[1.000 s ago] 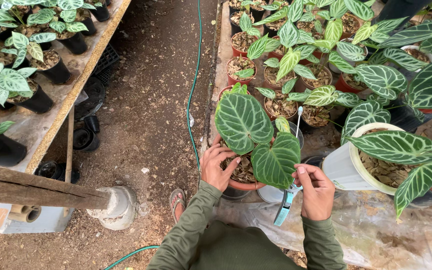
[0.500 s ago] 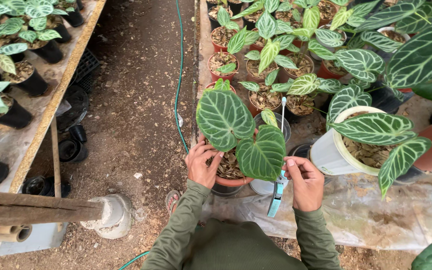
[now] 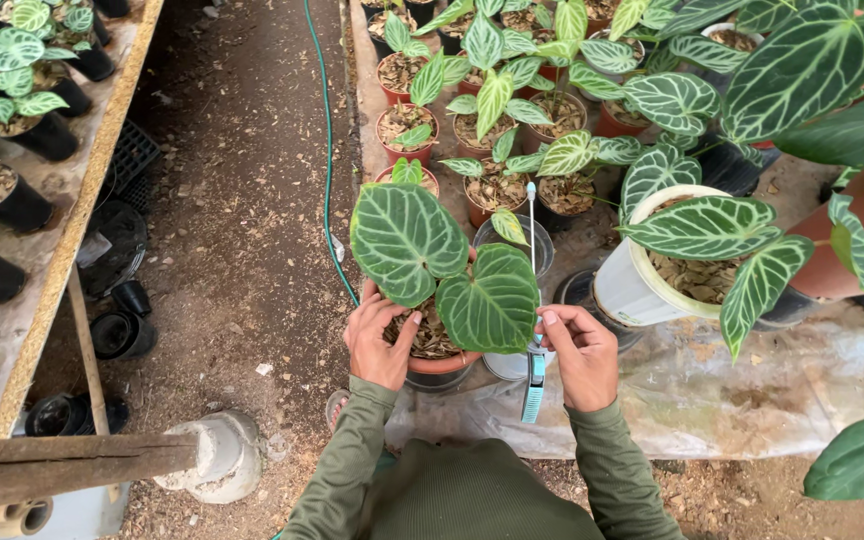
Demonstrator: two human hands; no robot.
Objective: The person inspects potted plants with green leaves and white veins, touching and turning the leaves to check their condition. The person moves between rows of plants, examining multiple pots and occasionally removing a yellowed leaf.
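Observation:
My left hand [image 3: 380, 340] grips the left rim of a terracotta pot [image 3: 444, 362] filled with bark chips. The pot holds a plant with two large dark green, white-veined leaves [image 3: 407, 240]. My right hand [image 3: 580, 352] sits at the pot's right side and holds a thin tool [image 3: 533, 385] with a teal handle. The tool's white rod runs straight up past the right leaf to a small white tip [image 3: 530, 188]. Both arms wear olive green sleeves.
Many potted veined-leaf plants [image 3: 497, 120] crowd the ground ahead. A tilted white pot [image 3: 642, 285] lies to the right on plastic sheeting [image 3: 742, 390]. A green hose [image 3: 327, 150] crosses the dirt path. A wooden bench [image 3: 62, 250] with black pots stands left, beside a concrete footing [image 3: 217, 455].
The view has shifted so the pot and plants sit more to the left. My hands keep their hold on the pot and the tool.

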